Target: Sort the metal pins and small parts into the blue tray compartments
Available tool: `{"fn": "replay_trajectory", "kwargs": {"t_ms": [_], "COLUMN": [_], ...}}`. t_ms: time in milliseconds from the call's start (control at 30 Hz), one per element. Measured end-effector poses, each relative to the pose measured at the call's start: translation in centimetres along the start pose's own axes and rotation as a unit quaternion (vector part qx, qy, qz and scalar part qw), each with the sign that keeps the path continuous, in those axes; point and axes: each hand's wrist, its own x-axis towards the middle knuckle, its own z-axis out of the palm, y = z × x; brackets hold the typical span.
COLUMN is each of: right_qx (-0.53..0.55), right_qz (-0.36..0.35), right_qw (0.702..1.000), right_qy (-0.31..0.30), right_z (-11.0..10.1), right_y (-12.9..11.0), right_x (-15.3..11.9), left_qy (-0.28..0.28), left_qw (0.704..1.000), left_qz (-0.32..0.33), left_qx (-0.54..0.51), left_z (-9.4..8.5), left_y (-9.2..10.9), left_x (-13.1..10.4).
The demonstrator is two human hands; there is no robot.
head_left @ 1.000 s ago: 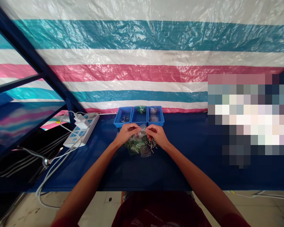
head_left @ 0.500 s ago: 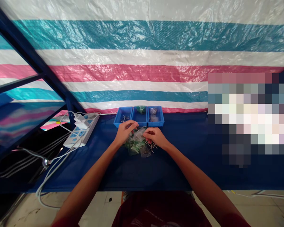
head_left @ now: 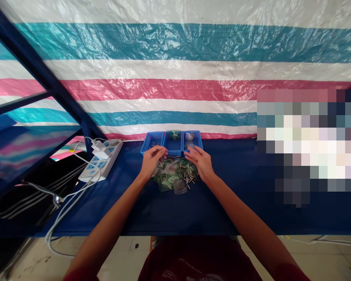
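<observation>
My left hand (head_left: 152,160) is above the left edge of the pile, in front of the left blue bin. Its thumb and fingers are pinched together; whatever is between them is too small to make out. My right hand (head_left: 201,161) hovers over the pile's right side, near the front of the right blue bin (head_left: 201,141), fingers apart and nothing visible in them. Between and below the hands lies a heap of small green and clear plastic bags (head_left: 168,177). Loose thin metal pins (head_left: 190,173) are scattered at its right side.
The left bin (head_left: 155,136) has a few pins; the middle bin (head_left: 173,147) has green bags, the right one clear bags. A white power strip (head_left: 105,166) with cables is on the blue table (head_left: 234,195) at left. Behind hangs a striped tarp (head_left: 169,89). A blurred patch covers the right.
My right hand has let go of the clear bag and moved up and right, its fingers spreading and uncovering more pins. My left hand has shifted slightly left, its fingers drawn together.
</observation>
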Motion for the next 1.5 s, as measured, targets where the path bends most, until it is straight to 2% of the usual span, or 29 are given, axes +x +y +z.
{"fn": "replay_trajectory", "kwargs": {"t_ms": [67,133,200,233,267,333,433,467,533,1067,1500], "right_qx": [-0.019,-0.083,-0.202,-0.274,-0.350,-0.497,-0.651,-0.680,-0.709,-0.759,-0.766], "right_qz": [-0.011,-0.034,-0.071,-0.097,-0.124,-0.167,-0.175,-0.170,-0.164,-0.200,-0.214], "right_qw": [1.000,0.996,0.977,0.957,0.928,0.850,0.732,0.706,0.676,0.601,0.586], "right_qy": [0.001,0.000,-0.006,-0.012,-0.024,-0.057,-0.097,-0.104,-0.112,-0.153,-0.158], "right_z": [-0.2,-0.5,-0.9,-1.0,-1.2,-1.3,-1.2,-1.1,-1.0,-0.8,-0.9], "right_y": [0.1,0.2,0.3,0.3,0.3,0.4,0.4,0.3,0.3,0.7,1.0], "right_x": [0.1,0.3,0.4,0.5,0.4,0.2,-0.3,-0.4,-0.6,-0.8,-0.5], "left_qy": [-0.008,-0.015,-0.030,-0.043,-0.060,-0.096,-0.135,-0.144,-0.156,-0.149,-0.153], "left_qw": [1.000,1.000,0.998,0.996,0.992,0.981,0.962,0.957,0.949,0.939,0.932], "left_qz": [0.000,0.000,0.004,0.010,0.020,0.045,0.081,0.091,0.106,0.140,0.159], "left_qx": [0.002,0.016,0.050,0.075,0.105,0.165,0.224,0.235,0.251,0.275,0.287], "left_z": [-0.1,-0.1,-0.1,-0.2,-0.1,-0.1,0.1,0.1,0.2,0.3,0.4], "left_y": [-0.2,-0.3,-0.3,-0.3,-0.3,-0.2,-0.1,-0.1,-0.2,-0.3,-0.6], "left_x": [0.0,0.0,-0.1,-0.2,-0.3,-0.5,-0.6,-0.6,-0.7,-0.8,-0.8]}}
